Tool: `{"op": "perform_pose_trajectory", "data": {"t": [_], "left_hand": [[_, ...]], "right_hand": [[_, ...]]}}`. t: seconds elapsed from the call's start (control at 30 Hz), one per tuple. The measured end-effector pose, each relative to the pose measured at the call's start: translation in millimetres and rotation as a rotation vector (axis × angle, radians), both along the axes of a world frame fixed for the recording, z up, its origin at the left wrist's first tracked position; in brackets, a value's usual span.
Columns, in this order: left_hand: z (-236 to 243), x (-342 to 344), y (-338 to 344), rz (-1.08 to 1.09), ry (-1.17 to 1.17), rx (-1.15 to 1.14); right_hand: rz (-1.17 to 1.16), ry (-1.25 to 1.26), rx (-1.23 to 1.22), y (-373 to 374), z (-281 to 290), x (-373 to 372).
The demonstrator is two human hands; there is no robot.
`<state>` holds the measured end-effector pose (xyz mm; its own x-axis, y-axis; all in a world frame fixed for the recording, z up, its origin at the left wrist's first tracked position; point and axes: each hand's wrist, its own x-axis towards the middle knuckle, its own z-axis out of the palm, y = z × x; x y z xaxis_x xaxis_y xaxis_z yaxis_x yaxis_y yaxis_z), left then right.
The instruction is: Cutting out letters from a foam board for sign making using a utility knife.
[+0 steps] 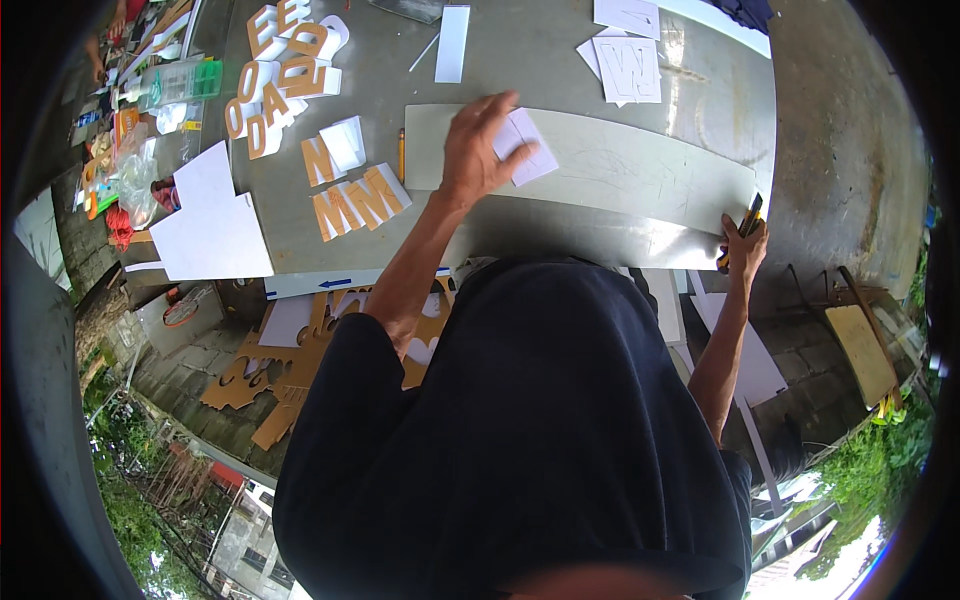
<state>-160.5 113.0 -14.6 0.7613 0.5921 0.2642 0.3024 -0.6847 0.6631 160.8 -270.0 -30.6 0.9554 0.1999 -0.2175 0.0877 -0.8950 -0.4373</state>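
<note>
Fingers and thumb spread apart, my left hand point(478, 150) is over a long pale grey board point(640, 165). Its thumb lies across a small white card point(533, 165), which is tilted on the board and partly covered by the hand. At the right end of the board, my right hand point(746, 248) is closed around a yellow and black utility knife point(752, 212). An orange pencil point(402, 156) lies by the board's left end.
Brown-faced, white-sided block letters point(268, 95) cluster at the far left, with more letters point(360, 200) nearer. White letter sheets point(628, 70) lie far right. A white strip point(452, 45) is beyond the board. Cut cardboard point(285, 365) is below the metal table's point(560, 225) near edge.
</note>
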Motion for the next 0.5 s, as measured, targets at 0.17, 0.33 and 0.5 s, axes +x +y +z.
{"op": "perform_pose_trajectory", "data": {"t": [0.17, 0.33, 0.5], "left_hand": [[-11, 9, 72, 0.505, 0.069, 0.127], [-25, 24, 100, 0.56, 0.076, 0.231], [-16, 31, 77, 0.475, 0.201, -0.032]], "right_hand": [[-0.033, 0.043, 0.018, 10, 7, -3], [-0.066, 0.072, -0.046, 12, 11, -1], [0.016, -0.304, -0.235, 34, 22, -18]]}}
